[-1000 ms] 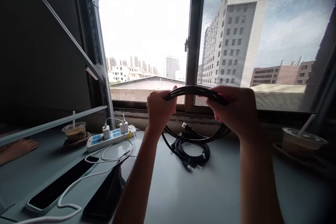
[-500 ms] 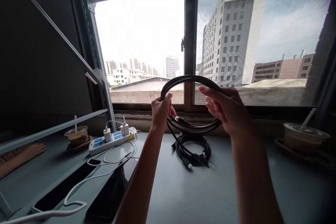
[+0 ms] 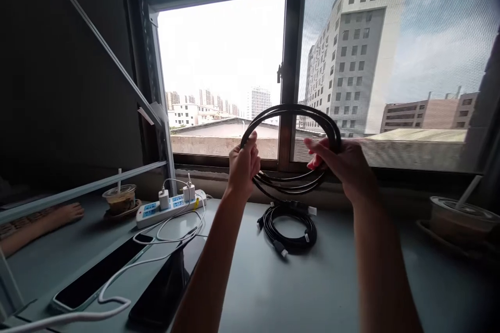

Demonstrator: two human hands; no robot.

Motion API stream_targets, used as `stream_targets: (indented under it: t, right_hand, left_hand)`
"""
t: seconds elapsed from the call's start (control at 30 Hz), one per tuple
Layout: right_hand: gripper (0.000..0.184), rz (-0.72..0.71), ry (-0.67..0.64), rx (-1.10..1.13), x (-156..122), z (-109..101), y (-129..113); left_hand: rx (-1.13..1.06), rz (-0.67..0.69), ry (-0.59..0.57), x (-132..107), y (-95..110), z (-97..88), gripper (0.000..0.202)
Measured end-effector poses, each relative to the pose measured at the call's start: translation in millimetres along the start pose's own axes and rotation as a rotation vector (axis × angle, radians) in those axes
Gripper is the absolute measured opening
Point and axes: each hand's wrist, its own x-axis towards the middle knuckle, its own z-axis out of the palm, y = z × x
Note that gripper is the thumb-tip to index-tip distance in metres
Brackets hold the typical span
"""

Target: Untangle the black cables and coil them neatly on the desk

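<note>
A black cable (image 3: 291, 109), wound into a loose loop of several turns, is held up in front of the window. My left hand (image 3: 244, 166) is closed round its left side, thumb pointing up. At the right side of the loop, my right hand (image 3: 346, 164) has the turns between thumb and palm, its fingertips pointing inward. One length of cable hangs from the loop toward the desk, and a plug with a pale end (image 3: 311, 210) lies close to where it drops. Below sits a second coil of black cable (image 3: 297, 246) with several capped plugs.
On the grey desk (image 3: 297, 296) lie two phones, one in a pale case (image 3: 101, 273) and one dark (image 3: 160, 286), beside a white power strip (image 3: 172, 207) with trailing white cord. Iced drinks stand left (image 3: 120, 199) and right (image 3: 463, 218). Another person's hand (image 3: 70, 213) rests far left.
The held loop has opened wider and rounder, its right side moving right with my right hand. The dangling plug end has shifted up on the desk coil. The view has tilted slightly.
</note>
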Motion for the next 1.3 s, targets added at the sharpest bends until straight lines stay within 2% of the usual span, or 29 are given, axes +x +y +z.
stream_targets:
  t: [0.1,0.17,0.27,0.33,0.4,0.47,0.53,0.6,0.67,0.7,0.77,0.83,0.9,1.0,1.07,1.2,1.3]
  right_hand:
    - [0.03,0.007,-0.021,-0.057,-3.3,-4.0,-3.6]
    - [0.032,0.036,-0.097,-0.061,-9.9,-7.0,-11.4]
    - [0.042,0.119,-0.333,-0.016,-21.3,-11.8,-25.0]
    - [0.048,0.135,-0.432,0.055,-27.4,-12.8,-33.1]
    - [0.049,0.119,-0.417,0.108,-31.4,-10.9,-39.8]
    - [0.05,0.086,-0.338,0.144,-33.7,-7.1,-45.1]
    - [0.049,0.054,-0.24,0.202,-35.0,-3.4,-49.0]
    - [0.049,0.026,-0.151,0.271,-36.1,-0.9,-50.9]
    - [0.048,0.0,-0.103,0.315,-37.1,0.8,-50.4]
    - [0.047,-0.019,-0.099,0.322,-37.5,1.5,-49.4]
    - [0.045,-0.069,-0.118,0.326,-38.0,2.8,-46.9]
    - [0.044,-0.119,-0.152,0.337,-38.2,3.8,-45.2]
    - [0.046,-0.153,-0.155,0.371,-38.0,3.8,-45.8]
    - [0.05,-0.134,-0.094,0.485,-35.5,1.8,-49.8]
    - [0.048,-0.098,-0.048,0.567,-30.9,0.6,-50.0]
    - [0.04,-0.057,0.104,0.572,-14.7,4.0,-33.5]
    - [0.028,-0.171,0.337,0.396,-4.2,9.5,-15.5]
  left_hand:
    - [0.166,0.147,0.08,-2.5,4.1,0.1,0.04]
    - [0.261,0.21,0.073,-5.1,5.0,2.6,0.038]
    - [0.282,0.184,0.027,-7.2,3.3,4.6,0.037]
    - [0.275,0.14,0.006,-6.0,-1.2,3.4,0.038]
    - [0.303,0.117,0.004,-3.0,-8.5,1.4,0.04]
    - [0.362,0.073,-0.021,0.3,-17.0,0.4,0.04]
    - [0.427,-0.039,-0.074,1.9,-24.3,2.0,0.034]
    - [0.492,-0.179,-0.156,0.4,-29.1,6.2,0.029]
    - [0.54,-0.327,-0.261,-3.7,-31.4,11.0,0.034]
    - [0.551,-0.41,-0.345,-6.1,-31.7,12.8,0.04]
    - [0.554,-0.599,-0.585,-9.9,-31.9,14.1,0.056]
    - [0.506,-0.709,-0.819,-10.7,-32.0,12.5,0.065]
    - [0.41,-0.63,-0.908,-8.7,-32.2,9.9,0.057]
    - [0.255,-0.292,-0.845,-5.0,-29.4,7.5,0.038]
    - [0.163,-0.153,-0.81,-4.6,-24.4,7.4,0.034]
    - [-0.068,-0.081,-0.676,-6.4,-13.4,8.6,0.029]
    - [-0.266,-0.016,-0.549,-5.1,-9.7,8.1,0.026]
